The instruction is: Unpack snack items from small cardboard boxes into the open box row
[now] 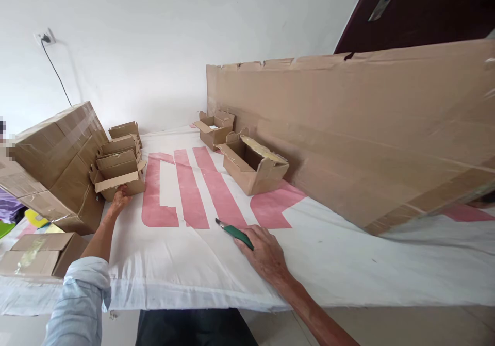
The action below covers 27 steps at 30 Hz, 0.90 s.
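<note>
My left hand (pixel 120 200) reaches to the nearest open cardboard box (pixel 129 185) at the left, its fingers closed at the front wall. More open boxes (pixel 122 144) stand in a row behind that one. Low over the cloth in the middle, my right hand (pixel 266 250) is closed on a green utility knife (pixel 238 234). The knife's tip points up and to the left, away from me. Part of its handle is hidden by my fingers.
A large cardboard panel (pixel 367 129) lines the right side, with open boxes (pixel 253 168) beside it. Taped cartons (pixel 58 165) are stacked at the left, and a closed box (pixel 36 256) lies nearer. White cloth with red print (pixel 328 268) covers the table.
</note>
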Motion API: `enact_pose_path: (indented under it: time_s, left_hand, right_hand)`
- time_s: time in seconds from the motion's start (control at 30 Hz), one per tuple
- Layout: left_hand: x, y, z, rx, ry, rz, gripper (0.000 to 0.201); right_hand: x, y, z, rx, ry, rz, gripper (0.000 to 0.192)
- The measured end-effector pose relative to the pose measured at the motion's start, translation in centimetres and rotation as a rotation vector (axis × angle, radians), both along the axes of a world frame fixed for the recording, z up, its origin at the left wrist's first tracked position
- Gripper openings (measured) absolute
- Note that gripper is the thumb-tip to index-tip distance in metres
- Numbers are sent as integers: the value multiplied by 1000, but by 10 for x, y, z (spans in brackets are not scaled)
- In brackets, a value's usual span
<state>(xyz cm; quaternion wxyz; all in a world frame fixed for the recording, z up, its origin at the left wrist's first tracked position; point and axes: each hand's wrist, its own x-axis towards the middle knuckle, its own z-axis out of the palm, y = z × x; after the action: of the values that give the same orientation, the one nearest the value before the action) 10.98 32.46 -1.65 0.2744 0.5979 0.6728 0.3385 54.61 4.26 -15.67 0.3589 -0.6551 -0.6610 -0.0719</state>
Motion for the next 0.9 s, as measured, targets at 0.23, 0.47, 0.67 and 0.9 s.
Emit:
enact_pose_path:
  time_s: [0.23,0.47,0.67,0.9]
  left_hand:
    - [17,-36,5,39,157,-154,46]
    - [66,-114,-26,10,261,-450,29]
    - [77,-215,-29,124,231,-634,16]
    - [-26,-265,27,677,257,-236,14]
  right_hand:
    - [1,-3,-2,42,3,3,27]
    - [8,-5,-14,51,-24,31,27]
    - [9,-7,-15,4,-10,32,32]
    - [7,-10,-7,-83,18,21,33]
